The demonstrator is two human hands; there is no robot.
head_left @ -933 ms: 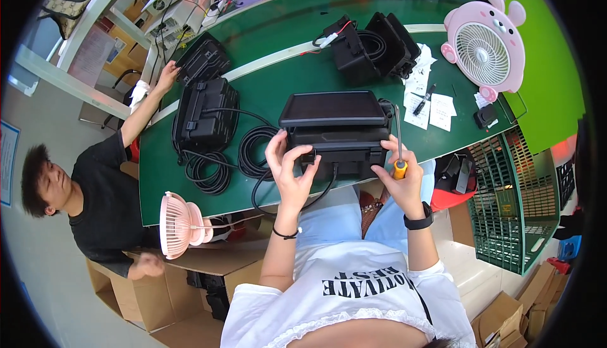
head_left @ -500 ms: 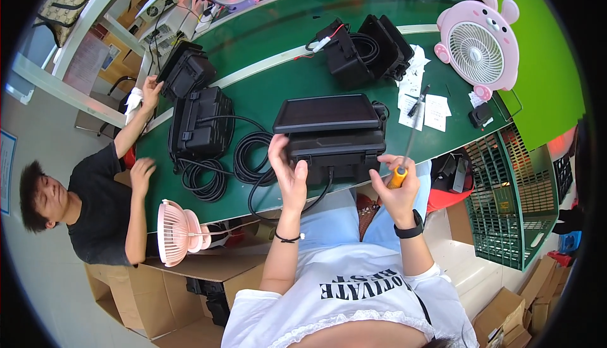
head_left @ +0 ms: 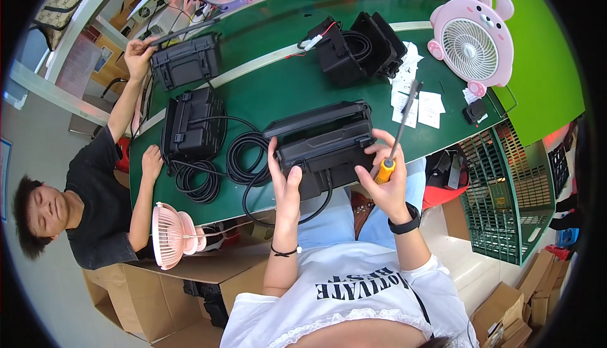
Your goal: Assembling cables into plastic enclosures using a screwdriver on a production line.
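Observation:
A black plastic case (head_left: 325, 150) with latches stands in front of me at the table's near edge. Its dark flat lid panel (head_left: 316, 119) shows almost edge-on at the far side. My left hand (head_left: 286, 187) grips the case's left end, fingers along the side and thumb at the front. In my right hand (head_left: 389, 187) is a screwdriver (head_left: 386, 171) with a yellow handle, its long shaft pointing up and away. The fingertips of that hand also touch the case's right end. A black cable (head_left: 328, 187) runs from the case's front and loops left.
Coiled black cables (head_left: 248, 158) and another black case (head_left: 196, 123) lie to the left. A co-worker's hand (head_left: 139, 57) holds a further case (head_left: 184, 63). An open case (head_left: 344, 51), paper slips (head_left: 430, 109), a pink fan (head_left: 471, 48) and a green crate (head_left: 499, 199) are around.
The case's lid has tilted from showing its broad face to nearly edge-on. My right hand has come against the case's right end. The co-worker's case has turned, its lid lifted.

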